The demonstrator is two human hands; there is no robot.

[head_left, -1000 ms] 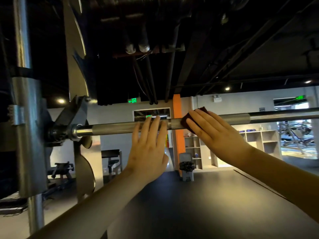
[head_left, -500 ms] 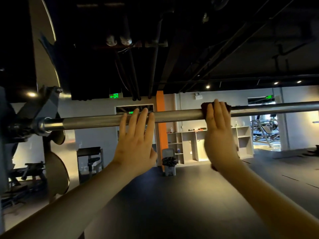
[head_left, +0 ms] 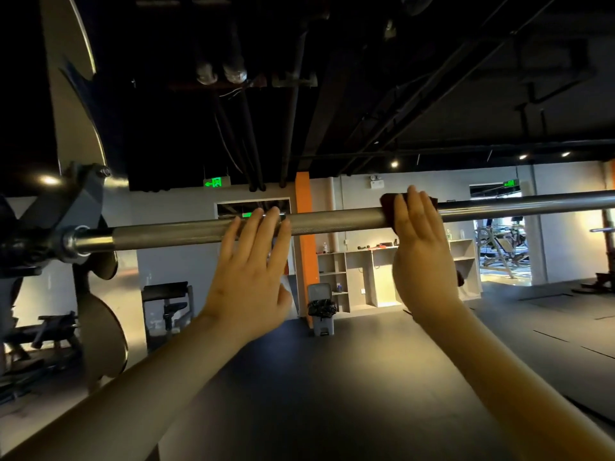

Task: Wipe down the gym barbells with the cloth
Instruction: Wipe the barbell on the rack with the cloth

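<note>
Barbell [head_left: 332,221] on rack, runs left to right across my view. Right hand [head_left: 422,257] flat, fingers straight, pressing cloth [head_left: 387,207] onto bar. A second ago it was just beside left hand [head_left: 253,264]; now it is well apart, further right. Left hand open, fingertips resting on bar, steadying it. My read: middle stretch wiped, right stretch still to do.
</note>
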